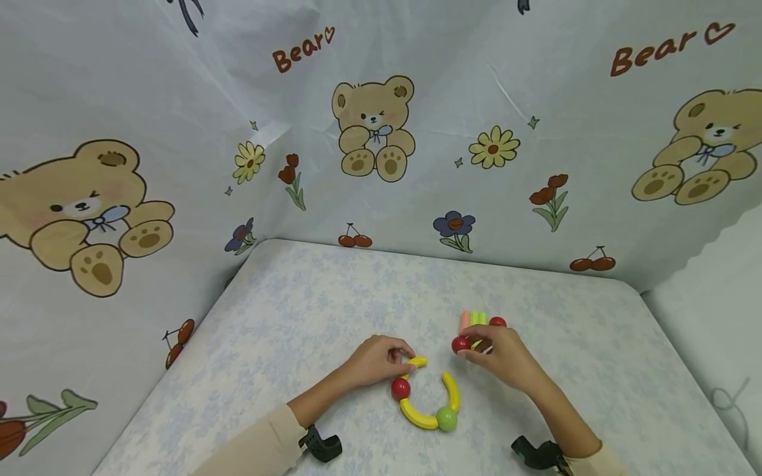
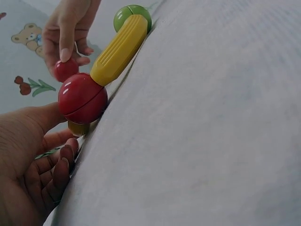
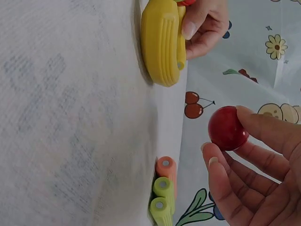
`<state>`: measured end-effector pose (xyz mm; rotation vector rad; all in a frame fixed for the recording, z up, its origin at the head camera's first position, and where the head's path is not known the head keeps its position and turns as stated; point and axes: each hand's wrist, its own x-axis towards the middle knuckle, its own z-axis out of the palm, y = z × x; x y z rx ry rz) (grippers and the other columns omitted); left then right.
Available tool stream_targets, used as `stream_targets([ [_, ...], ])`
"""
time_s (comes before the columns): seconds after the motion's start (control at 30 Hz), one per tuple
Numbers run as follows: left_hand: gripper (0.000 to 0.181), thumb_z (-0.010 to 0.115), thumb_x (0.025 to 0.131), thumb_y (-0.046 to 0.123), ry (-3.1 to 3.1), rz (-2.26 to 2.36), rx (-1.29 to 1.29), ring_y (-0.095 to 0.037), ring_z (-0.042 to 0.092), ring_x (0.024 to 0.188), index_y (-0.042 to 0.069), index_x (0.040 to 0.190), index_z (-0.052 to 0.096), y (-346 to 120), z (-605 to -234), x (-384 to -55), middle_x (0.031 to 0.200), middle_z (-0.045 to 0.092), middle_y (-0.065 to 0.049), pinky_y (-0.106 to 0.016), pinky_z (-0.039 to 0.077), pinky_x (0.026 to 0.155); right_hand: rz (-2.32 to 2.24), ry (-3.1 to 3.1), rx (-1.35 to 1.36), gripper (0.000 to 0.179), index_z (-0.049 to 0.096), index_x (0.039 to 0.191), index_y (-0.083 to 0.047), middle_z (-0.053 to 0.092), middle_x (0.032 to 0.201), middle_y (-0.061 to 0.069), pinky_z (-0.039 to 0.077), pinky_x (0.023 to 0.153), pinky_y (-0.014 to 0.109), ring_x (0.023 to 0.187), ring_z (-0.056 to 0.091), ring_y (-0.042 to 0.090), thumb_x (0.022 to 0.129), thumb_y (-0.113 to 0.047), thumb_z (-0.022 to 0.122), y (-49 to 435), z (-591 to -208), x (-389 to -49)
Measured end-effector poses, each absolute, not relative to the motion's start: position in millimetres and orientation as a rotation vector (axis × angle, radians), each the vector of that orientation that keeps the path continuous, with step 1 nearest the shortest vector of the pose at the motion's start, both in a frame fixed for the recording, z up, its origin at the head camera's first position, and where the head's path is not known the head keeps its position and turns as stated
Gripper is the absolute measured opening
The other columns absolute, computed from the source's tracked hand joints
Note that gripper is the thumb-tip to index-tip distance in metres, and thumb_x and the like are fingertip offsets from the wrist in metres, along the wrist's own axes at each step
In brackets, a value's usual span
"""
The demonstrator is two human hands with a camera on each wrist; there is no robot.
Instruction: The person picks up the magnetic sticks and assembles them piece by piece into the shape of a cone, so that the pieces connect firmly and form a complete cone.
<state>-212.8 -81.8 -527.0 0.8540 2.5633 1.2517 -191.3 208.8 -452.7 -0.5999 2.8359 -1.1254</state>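
My left hand point(image 1: 376, 360) pinches a curved yellow piece point(image 1: 419, 361) between thumb and fingers. That piece joins a red ball point(image 1: 401, 389), followed by a second curved yellow bar point(image 1: 419, 416), a green ball point(image 1: 446, 419) and a third yellow bar point(image 1: 452, 391). Together they form an incomplete ring on the table, with a gap at its far right. Just beyond that gap my right hand point(image 1: 505, 356) pinches a loose red ball point(image 3: 228, 128) at its fingertips, held above the table in the right wrist view.
Behind my right hand lie a pink stick point(image 1: 465, 321) and two light green sticks point(image 1: 478, 318) side by side, with metal discs on their ends. Another red ball point(image 1: 497, 322) sits beside them. A bear-print curtain point(image 1: 381, 198) hangs along the table's point(image 1: 321, 297) far edge.
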Motion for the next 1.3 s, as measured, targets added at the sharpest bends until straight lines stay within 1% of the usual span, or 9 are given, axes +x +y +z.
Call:
stream_targets([
  [0.1, 0.019, 0.081, 0.089, 0.034, 2.57, 1.253, 0.845, -0.002, 0.051, 0.056, 0.021, 0.102, 0.078, -80.9, -525.8, -212.7, 0.07, 0.06, 0.014, -0.019, 0.044, 0.054, -1.135, 2.807, -0.645, 0.03, 0.074, 0.112, -0.006, 0.073, 0.095, -0.002, 0.055, 0.064, 0.024, 0.078, 0.066, 0.013, 0.085, -0.013, 0.084, 204.9, -454.9, -191.5],
  [0.27, 0.019, 0.081, 0.088, 0.033, 2.567, 1.256, 0.828, -0.002, 0.052, 0.057, 0.02, 0.102, 0.078, -80.4, -523.7, -213.2, 0.07, 0.061, 0.014, -0.019, 0.044, 0.055, -1.132, 2.772, -0.723, 0.028, 0.074, 0.112, -0.004, 0.073, 0.094, -0.001, 0.056, 0.066, 0.024, 0.078, 0.066, 0.015, 0.085, -0.009, 0.082, 197.6, -459.5, -192.4],
  [0.43, 0.019, 0.081, 0.089, 0.032, 2.561, 1.25, 0.819, -0.002, 0.053, 0.057, 0.02, 0.103, 0.078, -81.1, -523.9, -213.0, 0.07, 0.061, 0.013, -0.019, 0.045, 0.055, -1.064, 2.746, -0.77, 0.025, 0.074, 0.109, -0.006, 0.072, 0.095, -0.002, 0.055, 0.067, 0.023, 0.078, 0.065, 0.012, 0.086, -0.011, 0.082, 187.7, -462.5, -193.9],
  [0.7, 0.018, 0.081, 0.089, 0.03, 2.548, 1.266, 0.823, -0.003, 0.052, 0.056, 0.019, 0.104, 0.078, -80.5, -524.1, -213.1, 0.069, 0.061, 0.012, -0.019, 0.044, 0.054, -0.988, 2.67, -0.805, 0.021, 0.075, 0.103, -0.005, 0.071, 0.088, -0.004, 0.053, 0.064, 0.022, 0.073, 0.061, 0.012, 0.085, -0.014, 0.083, 175.2, -462.7, -199.1],
  [0.97, 0.019, 0.08, 0.09, 0.03, 2.534, 1.274, 0.855, -0.002, 0.052, 0.056, 0.018, 0.104, 0.078, -79.9, -524.0, -212.4, 0.07, 0.061, 0.012, -0.02, 0.045, 0.054, -0.944, 2.668, -0.794, 0.02, 0.075, 0.104, -0.006, 0.068, 0.083, -0.005, 0.051, 0.062, 0.022, 0.071, 0.058, 0.014, 0.086, -0.014, 0.082, 170.4, -464.6, -199.1],
  [1.2, 0.018, 0.08, 0.089, 0.031, 2.534, 1.269, 0.831, -0.003, 0.054, 0.056, 0.02, 0.103, 0.078, -79.6, -524.9, -211.4, 0.07, 0.062, 0.013, -0.02, 0.045, 0.055, -0.953, 2.68, -0.702, 0.032, 0.071, 0.11, 0.0, 0.068, 0.084, -0.001, 0.055, 0.066, 0.023, 0.073, 0.062, 0.014, 0.085, -0.016, 0.083, 173.8, -466.0, -193.4],
  [1.3, 0.018, 0.081, 0.089, 0.032, 2.534, 1.275, 0.821, -0.004, 0.054, 0.057, 0.02, 0.103, 0.078, -79.7, -524.0, -211.0, 0.07, 0.062, 0.012, -0.02, 0.046, 0.055, -0.944, 2.71, -0.655, 0.028, 0.072, 0.106, -0.001, 0.067, 0.082, -0.002, 0.055, 0.065, 0.024, 0.072, 0.061, 0.012, 0.086, -0.017, 0.083, 177.9, -465.5, -189.6],
])
